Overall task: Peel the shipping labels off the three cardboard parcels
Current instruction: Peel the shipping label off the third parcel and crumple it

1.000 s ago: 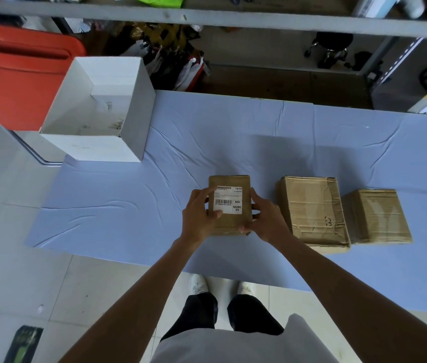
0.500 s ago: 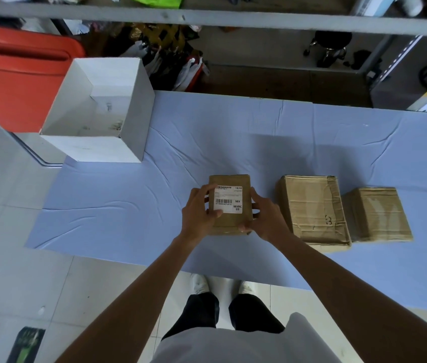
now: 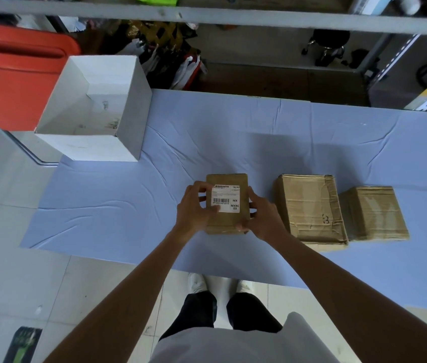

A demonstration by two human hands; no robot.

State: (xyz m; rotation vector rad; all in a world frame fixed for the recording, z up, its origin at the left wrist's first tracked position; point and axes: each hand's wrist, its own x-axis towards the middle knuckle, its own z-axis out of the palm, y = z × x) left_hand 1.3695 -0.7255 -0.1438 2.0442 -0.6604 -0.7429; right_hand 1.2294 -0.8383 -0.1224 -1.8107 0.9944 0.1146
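Note:
Three cardboard parcels lie in a row on the blue-covered table (image 3: 259,142). The left parcel (image 3: 229,222) carries a white shipping label (image 3: 226,199) with a barcode on its top. My left hand (image 3: 196,209) grips this parcel's left side, with its thumb lying on the label's lower left corner. My right hand (image 3: 262,216) grips the parcel's right side and near corner. The middle parcel (image 3: 310,208) and the right parcel (image 3: 373,213) show bare taped tops with no label in sight.
An open white box (image 3: 94,148) stands at the table's far left corner. A red bin (image 3: 10,72) sits behind it. A grey rail (image 3: 207,14) and cluttered floor lie beyond the table. My legs and shoes are below the near edge.
Both hands keep their hold on the left parcel. My left thumb has slid a little onto the label's lower left corner.

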